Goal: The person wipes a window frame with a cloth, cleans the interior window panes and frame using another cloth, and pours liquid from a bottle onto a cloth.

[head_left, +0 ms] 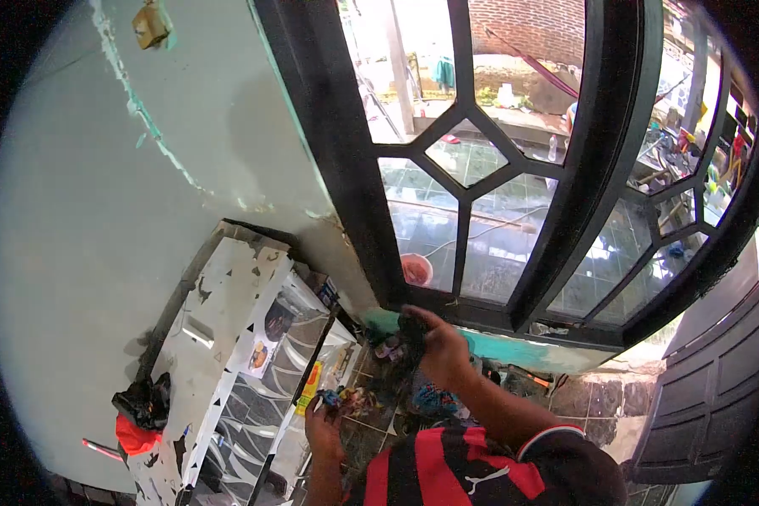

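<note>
Window standing at two o'clock; right hand gripping dark bundle at five, left hand seemingly holding colourful scraps at seven; two-handed handling apparently underway, calling for steady grips.

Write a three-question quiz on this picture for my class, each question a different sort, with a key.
1. True or false: the right hand holds a dark bundle.
2. What colour are the bright stripes on the person's dark shirt? (a) green (b) red (c) yellow
3. Fill in: the pinkish bucket is seen through the ____.

Key: 1. True. 2. b. 3. Window.
</note>
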A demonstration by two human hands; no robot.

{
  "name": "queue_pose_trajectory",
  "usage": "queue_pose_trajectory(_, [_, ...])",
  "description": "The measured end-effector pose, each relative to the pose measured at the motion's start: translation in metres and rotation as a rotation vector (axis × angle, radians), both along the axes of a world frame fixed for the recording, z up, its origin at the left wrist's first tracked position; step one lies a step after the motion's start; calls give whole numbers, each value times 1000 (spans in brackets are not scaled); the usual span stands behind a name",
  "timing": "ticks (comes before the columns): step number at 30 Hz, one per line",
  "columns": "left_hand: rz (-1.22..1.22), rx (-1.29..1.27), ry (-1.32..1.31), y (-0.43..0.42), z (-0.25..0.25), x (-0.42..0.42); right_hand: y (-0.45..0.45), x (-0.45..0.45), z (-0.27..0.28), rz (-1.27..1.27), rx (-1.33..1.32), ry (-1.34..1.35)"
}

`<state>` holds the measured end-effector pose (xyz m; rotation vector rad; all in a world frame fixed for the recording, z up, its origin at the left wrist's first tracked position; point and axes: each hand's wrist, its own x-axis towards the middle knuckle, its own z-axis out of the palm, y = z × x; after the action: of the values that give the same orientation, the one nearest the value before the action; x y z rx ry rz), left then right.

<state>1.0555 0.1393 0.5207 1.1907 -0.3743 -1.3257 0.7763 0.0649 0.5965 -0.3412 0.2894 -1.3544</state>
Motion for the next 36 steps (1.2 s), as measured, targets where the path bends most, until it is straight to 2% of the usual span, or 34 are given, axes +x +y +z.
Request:
queue_pose_trajectory(3, [-19,-8,78,-16,-34,19,-26,-23,4,-147,134,235])
queue_pose_trajectory(5, [-27,-22,36,-26,-53,30,-44,-32,-18,-263,74,456])
queue_pose_trajectory(6, [-43,-1,23,-34,-57,33,-50,-33,-18,-318,46,569])
queue_pose_trajectory(8, [-76,28,0,-51,-64,38,-57,-39,-8,-375,138,610])
queue_pose_trajectory(10, [-192,35,-67,-70,-50,34,-80,-55,-21,-453,151,754])
queue_pose_trajectory(11, [-253,37,-104,-80,-43,32,-94,-63,-26,-599,-47,804])
queue_pose_trajectory(14, [-242,17,-125,-113,-33,30,-139,-89,-5,-860,-200,956])
queue_pose_trajectory(18, [-316,8,-97,-166,-65,61,-205,-106,31,-1160,-140,999])
queue_pose_trajectory(20, [-481,-151,-365,-193,-83,81,-238,-117,53,-1338,-160,1086])
queue_pose_trajectory(21, [-461,-140,-272,-205,-84,87,-252,-120,66,-1448,-177,1170])
queue_pose_trajectory(22, [-438,-121,-180,-214,-65,80,-265,-122,75,-1550,-189,1256])
queue_pose_trajectory(23, [-372,2,-73,-218,-42,76,-282,-126,82,-1654,-177,1195])
queue_pose_trajectory(24, [-445,-56,-305,-226,-40,79,-295,-125,93,-1802,-174,1128])
queue_pose_trajectory(25, [-512,-113,-541,-231,-37,85,-302,-126,95,-1874,-167,1208])
queue_pose_trajectory(27, [-369,9,-124,-240,-23,85,-319,-122,83,-1999,-205,1346])
queue_pose_trajectory(28, [-375,23,-106,-246,-32,90,-331,-114,60,-2054,-245,1408])
queue_pose_trajectory(29, [-386,41,-92,-251,-48,101,-340,-104,31,-1966,-391,1480])
queue_pose_trajectory(30, [-398,65,-78,-255,-58,110,-336,-86,11,-1823,-267,1677])
queue_pose_trajectory(32, [-442,95,-112,-259,-62,116,-314,-84,-8,-1840,-317,1572])
queue_pose_trajectory(34, [-452,124,-164,-260,-61,118,-291,-90,-21,-2014,40,1294])
queue_pose_trajectory(35, [-458,145,-220,-259,-58,117,-272,-93,-26,-1968,203,1168])
queue_pose_trajectory(36, [-465,161,-228,-257,-52,114,-272,-108,-54,-1993,267,1120])
